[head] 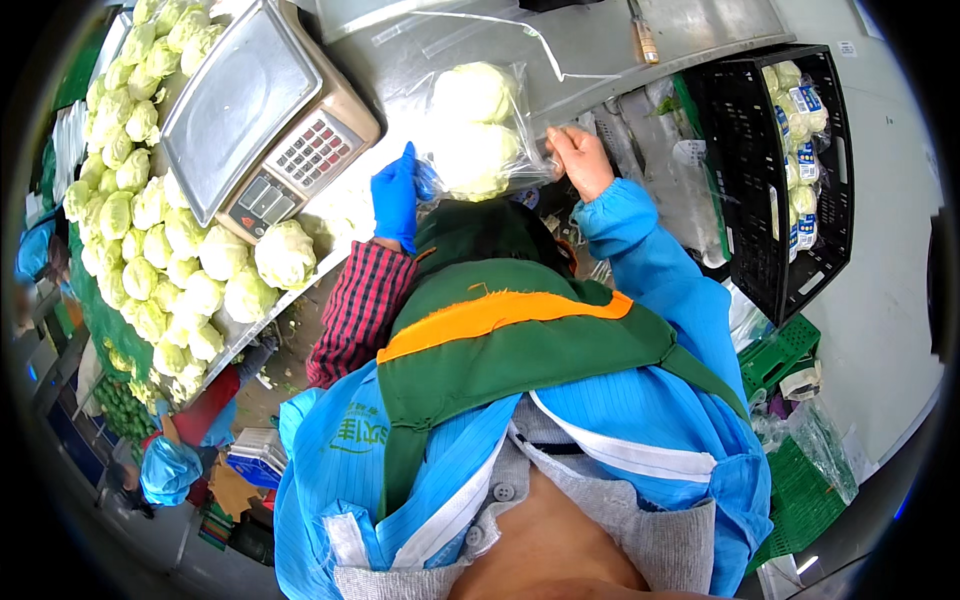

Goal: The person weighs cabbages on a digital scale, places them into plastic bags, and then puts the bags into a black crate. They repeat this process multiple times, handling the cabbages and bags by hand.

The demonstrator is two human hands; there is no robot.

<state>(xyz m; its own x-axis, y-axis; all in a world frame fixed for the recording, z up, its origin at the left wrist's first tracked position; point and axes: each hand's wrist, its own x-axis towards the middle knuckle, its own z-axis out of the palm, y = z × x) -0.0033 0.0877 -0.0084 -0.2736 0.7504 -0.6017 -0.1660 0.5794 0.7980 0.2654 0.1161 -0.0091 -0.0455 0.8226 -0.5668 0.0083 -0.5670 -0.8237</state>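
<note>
Two pale green cabbage heads (477,127) sit one beyond the other in a clear plastic bag (529,161) at the near edge of the metal table. My left hand (396,196), in a blue glove, is at the bag's left side; its fingertips are partly hidden by the plastic. Bare, my right hand (580,159) pinches the bag's right edge between thumb and fingers. Left of my hands stands a weighing scale (240,105) with a bare metal pan and a keypad.
Many cabbages (142,247) are heaped around the scale's left side. A wooden-handled tool (645,39) lies at the table's far right. A black crate (780,180) holds packed, labelled cabbages at right. Green crates (780,356) are below it. Co-workers (171,465) are at lower left.
</note>
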